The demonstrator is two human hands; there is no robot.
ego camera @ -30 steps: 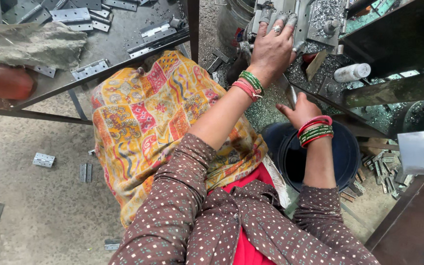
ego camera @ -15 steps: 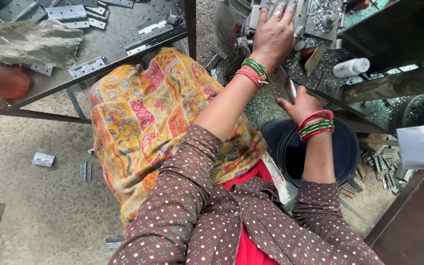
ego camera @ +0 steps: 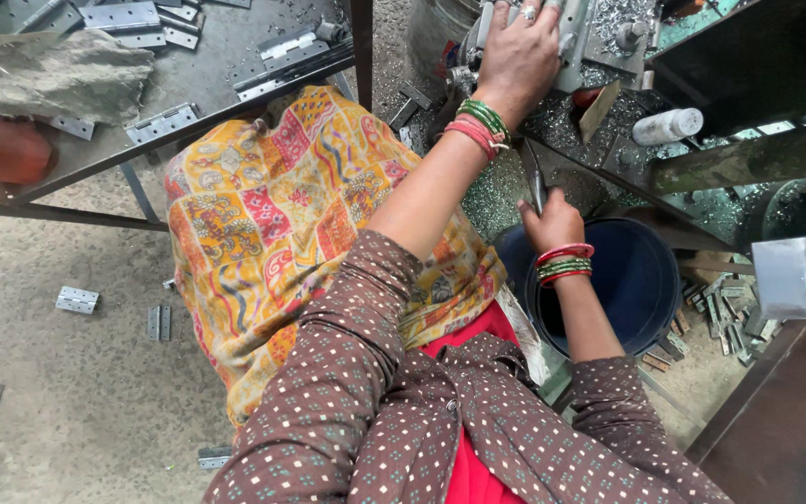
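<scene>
While the person sat at the bench, the scene ran left to right as follows.

Floor hinges: small grey hinge plates (ego camera: pixel 77 300) lay scattered on the concrete, well apart from either hand, far to the left of all fingers.

Work table: a dark metal table (ego camera: pixel 188 75) carried more flat hinge plates (ego camera: pixel 119 15), up and to the left of the left fingers.

Patterned cloth: a yellow and red cloth (ego camera: pixel 272 215) covered the lap, below the left forearm.

Left hand: the left hand (ego camera: pixel 518 58) was stretched forward, its fingers (ego camera: pixel 534 14) spread and pressed down over a grey metal fixture (ego camera: pixel 576 42) on the machine; whether they gripped a piece beneath I could not tell.

Right hand: the right hand (ego camera: pixel 552 222) was clenched around a thin dark rod (ego camera: pixel 535 182), which stood out of the fist.

Key relation: the rod's long axis ran nearly upright in the view, pointing away from the body toward the fixture; the fixture lay beyond and slightly left of the right fingers. The left hand was on the fixture, the right one short of it.

Bucket: a dark blue bucket (ego camera: pixel 650 280) sat just beside and below the right wrist; its inside was too dark to tell any contents.

Shavings: bright metal swarf (ego camera: pixel 562 121) littered the machine bed between the two hands.

White bottle: a small white bottle (ego camera: pixel 668 125) lay on its side, right of both hands.
</scene>
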